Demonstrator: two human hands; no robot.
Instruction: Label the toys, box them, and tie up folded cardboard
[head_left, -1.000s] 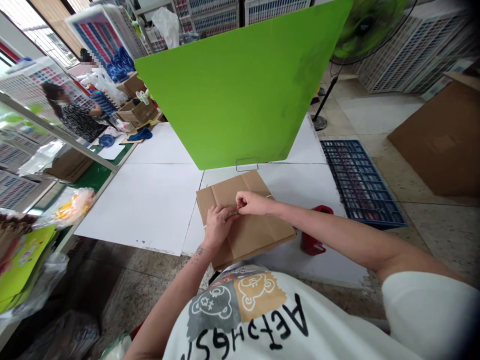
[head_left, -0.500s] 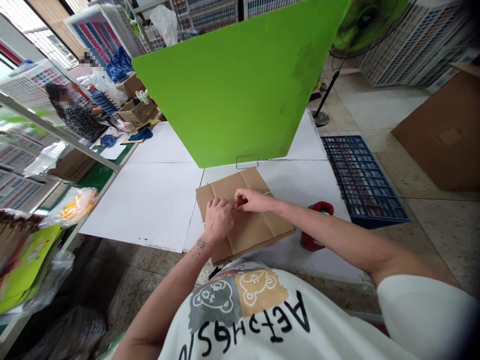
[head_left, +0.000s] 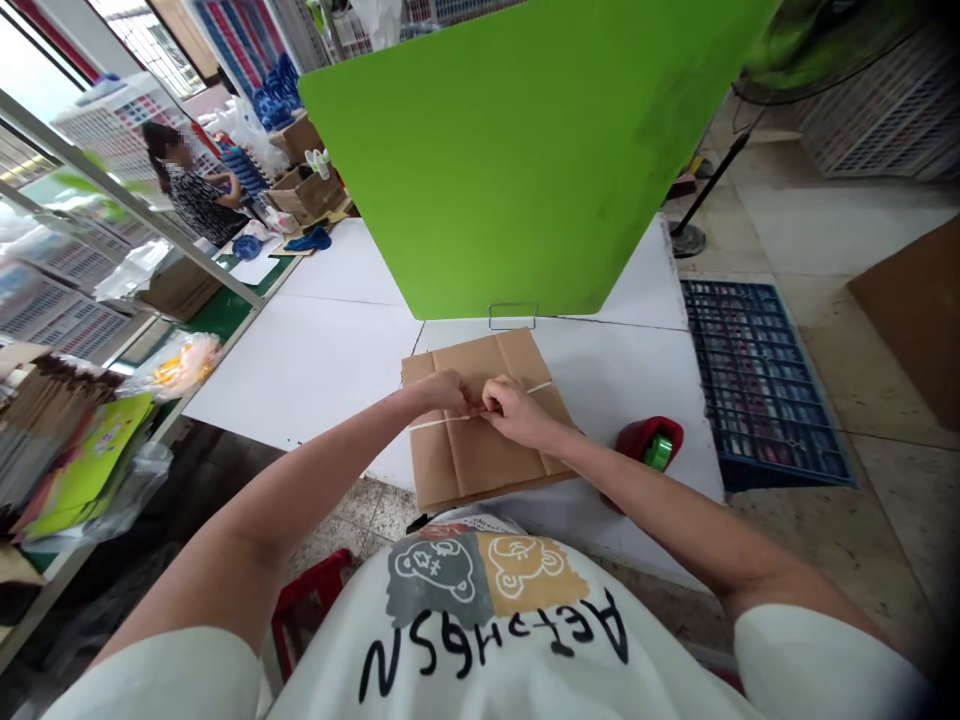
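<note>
A flat folded brown paper bag (head_left: 480,455) lies on the white table (head_left: 315,360) right in front of me. A thin pale band (head_left: 540,387) runs across the bag's middle. My left hand (head_left: 442,392) and my right hand (head_left: 510,410) meet over the centre of the bag, both with fingers pinched on the band. The fingertips touch each other above the crease.
An upright green board (head_left: 525,150) stands just behind the bag. A red tape dispenser (head_left: 651,445) sits to the right. A blue crate (head_left: 757,385) lies on the floor at the right. At the far left a person (head_left: 191,190) works among boxes; stacked paper sits on the left shelf (head_left: 67,440).
My left hand lifted off the bag and now pinches the band beside my right hand. The band now stretches across the bag. My view shifted slightly.
</note>
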